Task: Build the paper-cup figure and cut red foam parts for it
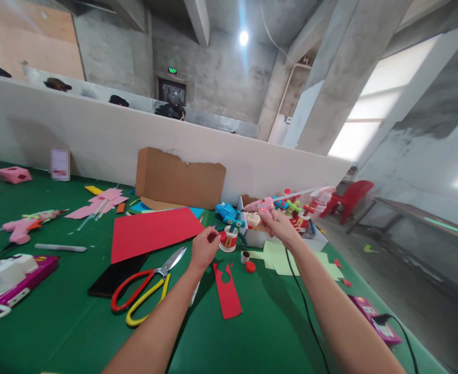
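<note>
My right hand (278, 226) is wrapped round a pink hot glue gun (260, 205), its nozzle towards the left and a clear glue stick (302, 194) out of its back. My left hand (204, 248) is pinched closed beside a small figure (229, 240) with a blue head and a white and red body. A bit of red shows at the left fingertips; whether it is held or part of the figure I cannot tell. Below lies a red paper strip (229, 296) with round cut-outs. A red cap (250, 267) and a small open cylinder (245, 257) are close by.
Large scissors (161, 272) and a red sheet (155, 231) over a black flat object (114, 278) lie left. A white box (256, 238) of figures stands behind my right hand. The glue gun's black cable (302, 301) trails forward. Another pink glue gun (21, 228) lies far left.
</note>
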Tool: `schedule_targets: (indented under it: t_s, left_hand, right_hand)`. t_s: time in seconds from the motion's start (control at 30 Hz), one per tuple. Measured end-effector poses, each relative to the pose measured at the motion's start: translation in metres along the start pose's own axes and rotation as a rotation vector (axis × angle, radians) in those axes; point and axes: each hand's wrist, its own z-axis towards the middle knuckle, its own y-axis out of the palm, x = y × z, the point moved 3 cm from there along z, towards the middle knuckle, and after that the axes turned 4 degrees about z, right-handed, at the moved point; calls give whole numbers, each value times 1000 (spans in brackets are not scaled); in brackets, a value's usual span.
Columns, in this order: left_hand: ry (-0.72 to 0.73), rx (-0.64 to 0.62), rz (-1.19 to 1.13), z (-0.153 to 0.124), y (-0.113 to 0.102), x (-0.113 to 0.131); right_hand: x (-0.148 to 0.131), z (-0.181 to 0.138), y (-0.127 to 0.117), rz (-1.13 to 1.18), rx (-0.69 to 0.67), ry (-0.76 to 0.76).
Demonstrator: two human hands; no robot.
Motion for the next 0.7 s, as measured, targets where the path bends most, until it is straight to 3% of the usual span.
schedule_targets:
  t_s: [0.53,0.7]
  left_hand:
    - [6,6,-18,0,0,0]
    - [14,6,-19,0,-1,1]
  right_hand:
    - [-5,0,1,-10,-8,30]
    - [-7,-1,-2,82,9,38]
